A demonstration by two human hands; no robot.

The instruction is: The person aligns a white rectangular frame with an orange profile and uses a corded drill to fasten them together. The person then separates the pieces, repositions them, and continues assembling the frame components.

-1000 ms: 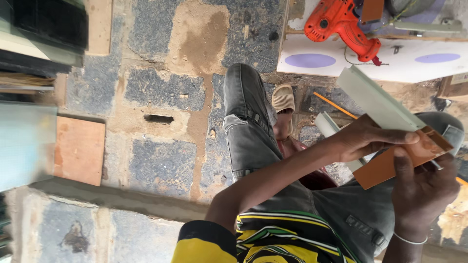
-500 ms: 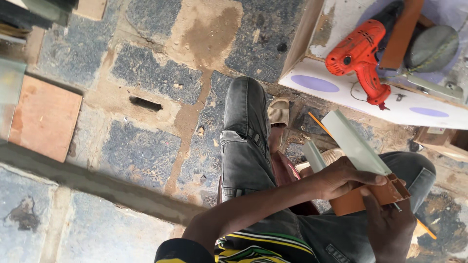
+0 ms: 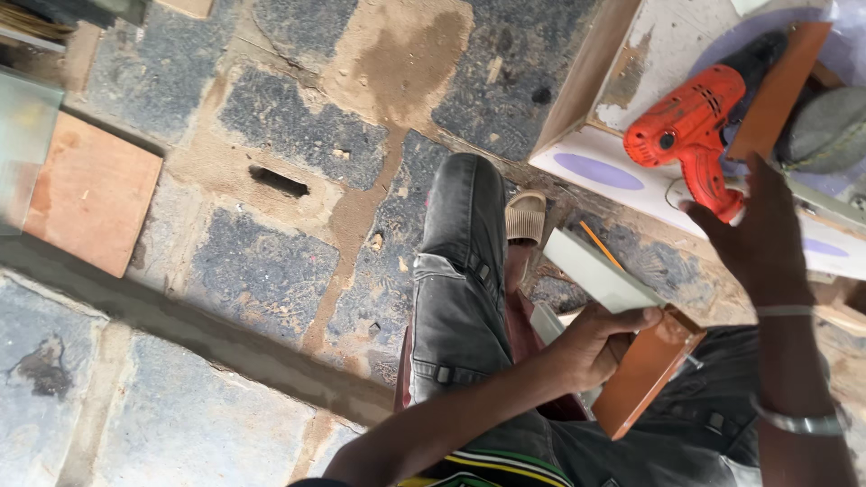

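Note:
My left hand (image 3: 595, 343) is shut on a brown wooden block (image 3: 645, 374) held over my lap, together with a pale, long strip (image 3: 600, 271) that sticks up to the left. My right hand (image 3: 749, 230), with a bracelet at the wrist, is raised with fingers spread at the handle of an orange power drill (image 3: 690, 126). The drill lies on a white board with purple ovals (image 3: 591, 162). Whether the fingers touch the handle is not clear. My legs in grey jeans (image 3: 460, 261) stretch out over the paved floor.
A brown plank (image 3: 776, 86) and a grey rounded thing (image 3: 825, 126) lie by the drill. An orange pencil (image 3: 600, 245) and my sandalled foot (image 3: 525, 216) are on the floor. A brown square board (image 3: 90, 194) and a glass sheet (image 3: 23, 126) lie at left. The paving has a small hole (image 3: 278, 180).
My right hand has let go of the brown block and risen to the drill's handle. My left hand still holds the block. The view has shifted left and down.

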